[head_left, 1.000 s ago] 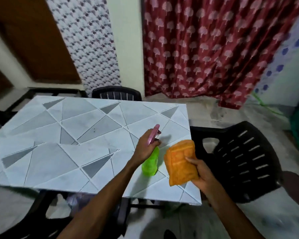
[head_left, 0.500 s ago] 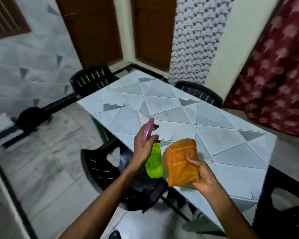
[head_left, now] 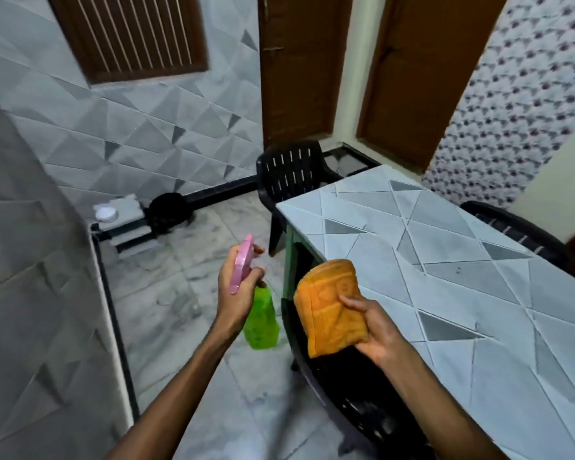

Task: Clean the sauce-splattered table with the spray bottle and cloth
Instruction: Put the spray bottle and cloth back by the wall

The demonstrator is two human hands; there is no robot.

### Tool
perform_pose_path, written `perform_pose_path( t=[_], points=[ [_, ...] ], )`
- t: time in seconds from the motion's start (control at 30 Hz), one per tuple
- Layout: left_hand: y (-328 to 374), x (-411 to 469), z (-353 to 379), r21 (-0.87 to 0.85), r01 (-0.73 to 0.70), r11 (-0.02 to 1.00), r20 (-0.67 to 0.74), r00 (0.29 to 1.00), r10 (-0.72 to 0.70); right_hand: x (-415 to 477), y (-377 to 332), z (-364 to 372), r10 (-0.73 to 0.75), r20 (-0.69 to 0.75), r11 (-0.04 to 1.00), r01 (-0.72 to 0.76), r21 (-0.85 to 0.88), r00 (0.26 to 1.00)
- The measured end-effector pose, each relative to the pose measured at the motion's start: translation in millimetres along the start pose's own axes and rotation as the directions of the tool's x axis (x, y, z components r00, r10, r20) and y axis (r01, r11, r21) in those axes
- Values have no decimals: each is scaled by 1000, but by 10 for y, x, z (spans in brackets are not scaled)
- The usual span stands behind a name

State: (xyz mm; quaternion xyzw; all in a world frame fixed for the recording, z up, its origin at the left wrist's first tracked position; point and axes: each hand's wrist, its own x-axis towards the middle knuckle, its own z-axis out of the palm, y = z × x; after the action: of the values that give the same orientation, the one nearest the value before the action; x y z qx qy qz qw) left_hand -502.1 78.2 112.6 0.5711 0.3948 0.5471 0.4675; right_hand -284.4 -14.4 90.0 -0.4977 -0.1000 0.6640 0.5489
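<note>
shifted leftward off the table (head_left: pixel 462 293), left hand (head_left: pixel 234 295) grips spray bottle (head_left: pixel 261 323) and right hand (head_left: pixel 377 332) clutches cloth (head_left: pixel 329 307).

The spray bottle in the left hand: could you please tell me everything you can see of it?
The spray bottle has a bright green, translucent-looking plastic body and a pink spray head. It hangs roughly upright in the air from the left hand, whose fingers curl round the neck under the head. It is above the floor, beside the table, touching neither; only the hand touches it.
</note>
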Motion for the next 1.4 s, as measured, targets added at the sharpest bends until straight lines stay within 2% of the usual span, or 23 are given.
perform_pose_path(
  t=[0.13,0.27,0.37,0.53,0.8,0.97,1.27,1.4],
  points=[
    [-113,513,-809,48,-1,999,-86,996,5,513,99,840,27,43,998,-25,-59,999],
    [-203,908,-1258,51,-10,999,-183,983,19,946,92,1367,51,97,990,-37,-133,994],
    [-330,1373,-1627,17,33,999,-275,961,-27,1436,23,1807,73,131,987,-53,-152,989],
    [-588,2272,-2133,9,64,998,-345,937,-57,2418,-171,2542,104,192,981,-69,-181,976],
    [-839,4161,-2932,81,36,996,-432,902,3,4232,-736,4001,207,322,952,-115,-283,924],
    [-949,4987,-3349,147,37,989,-461,887,35,5065,-854,4752,225,360,932,-92,-351,905],
    [-1549,6688,-4471,97,33,995,-538,843,25,6682,-951,6319,292,424,921,-132,-367,857],
    [-1791,7485,-5002,85,23,996,-499,866,23,7415,-938,6988,297,425,920,-136,-368,855]
  ],
)
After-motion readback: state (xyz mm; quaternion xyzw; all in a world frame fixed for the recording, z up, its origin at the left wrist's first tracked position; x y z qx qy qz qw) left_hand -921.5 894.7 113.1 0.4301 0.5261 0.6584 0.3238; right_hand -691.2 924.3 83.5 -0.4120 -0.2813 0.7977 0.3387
